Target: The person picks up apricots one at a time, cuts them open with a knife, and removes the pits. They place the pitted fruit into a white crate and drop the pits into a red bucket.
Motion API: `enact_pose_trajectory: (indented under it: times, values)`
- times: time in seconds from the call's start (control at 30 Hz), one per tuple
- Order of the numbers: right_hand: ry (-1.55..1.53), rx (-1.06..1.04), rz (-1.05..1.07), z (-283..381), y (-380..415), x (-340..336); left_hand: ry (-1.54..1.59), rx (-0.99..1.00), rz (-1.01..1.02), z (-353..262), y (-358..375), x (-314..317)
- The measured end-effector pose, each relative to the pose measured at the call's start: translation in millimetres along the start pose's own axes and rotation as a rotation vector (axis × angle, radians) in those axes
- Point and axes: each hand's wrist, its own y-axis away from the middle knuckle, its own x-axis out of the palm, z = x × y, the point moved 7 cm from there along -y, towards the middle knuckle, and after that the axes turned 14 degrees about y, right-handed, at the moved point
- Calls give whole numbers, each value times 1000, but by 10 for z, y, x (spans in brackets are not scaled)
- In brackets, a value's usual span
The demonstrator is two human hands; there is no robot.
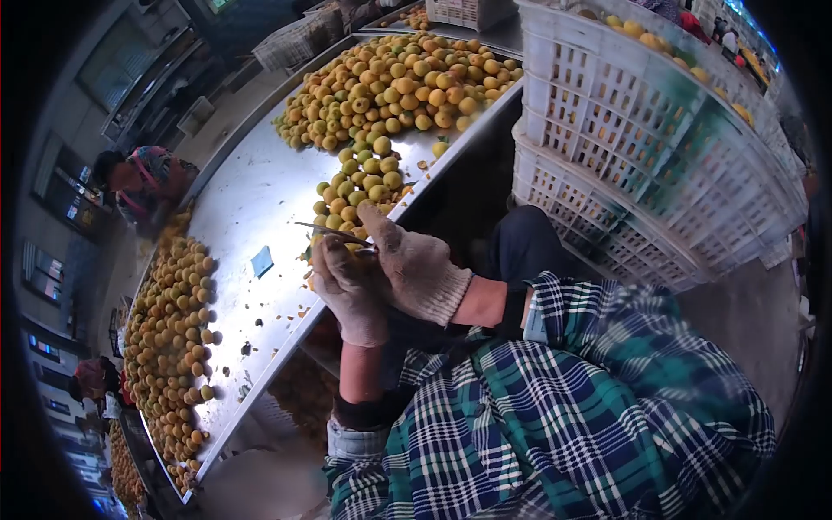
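My left hand (pixel 349 290), in a pale glove, is closed around a small yellow-orange fruit (pixel 354 247), mostly hidden by the fingers. My right hand (pixel 416 264), in a dirty knitted glove, is closed on a thin knife (pixel 328 230); its handle is hidden. The blade sticks out to the left above my left fingers, close to the fruit. Both hands meet over the near edge of a shiny metal table (pixel 251 212). Just beyond them, a loose group of green-yellow fruits (pixel 360 178) trails from a large fruit pile (pixel 399 82).
White plastic crates (pixel 607 113) are stacked at my right, the top one holding fruit. Another fruit pile (pixel 173 338) lines the table's far left side, where a person (pixel 152 186) works. A blue scrap (pixel 262 262) and dark bits lie on the table.
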Motion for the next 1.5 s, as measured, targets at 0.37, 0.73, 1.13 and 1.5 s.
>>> enact_pose_trajectory:
  times: [0.37,0.73,1.13,1.5]
  values:
    - [-255,353,314,-172,-47,308,-255,162,31,-268,-111,112]
    - [-667,668,638,-311,105,437,-124,48,169,12,-148,28]
    - [-748,597,605,-268,81,590,-132,130,102,9,-113,-115]
    - [-729,591,614,-267,89,585,-96,89,79,-12,-95,-121]
